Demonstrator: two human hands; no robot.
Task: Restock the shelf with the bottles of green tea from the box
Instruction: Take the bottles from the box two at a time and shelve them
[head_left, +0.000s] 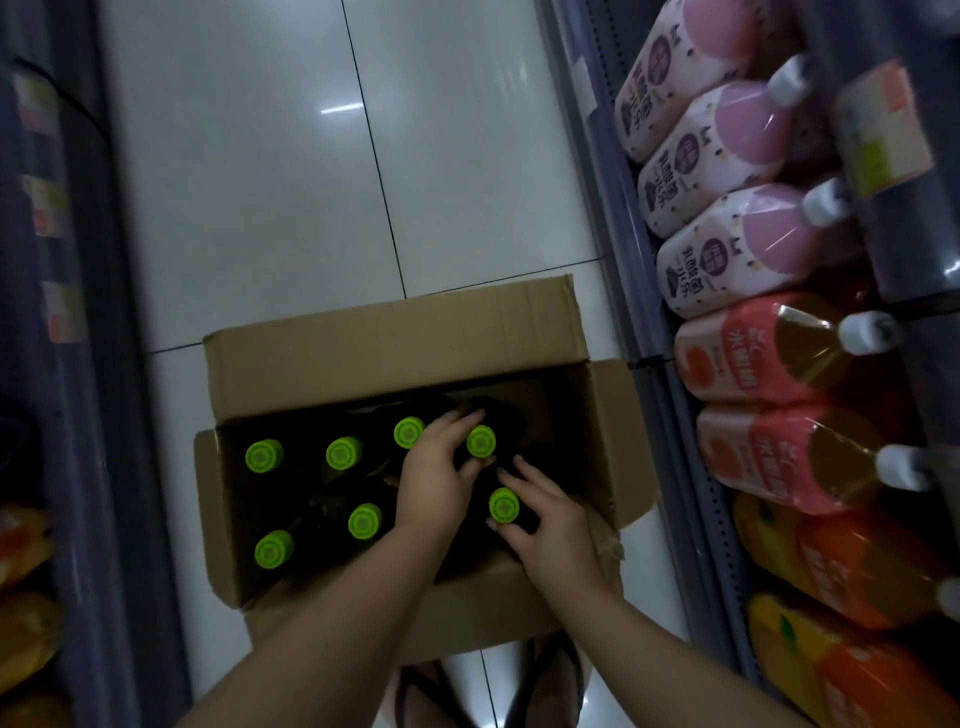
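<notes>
An open cardboard box (395, 353) stands on the white tiled floor. Inside stand several dark green tea bottles with bright green caps, such as one at the far left (264, 455). My left hand (434, 480) reaches into the box, its fingers curled round the neck of the bottle with the cap at the back right (481, 441). My right hand (543, 525) closes its thumb and fingers round the neck of the nearer right bottle (504, 505). Both bottles stand in the box.
A shelf (649, 291) on the right holds pink (727, 135), red-labelled (763, 358) and orange (857, 566) bottles lying on their sides. Another shelf unit (78, 364) with price tags and orange bottles runs along the left. My sandalled feet (493, 691) are behind the box.
</notes>
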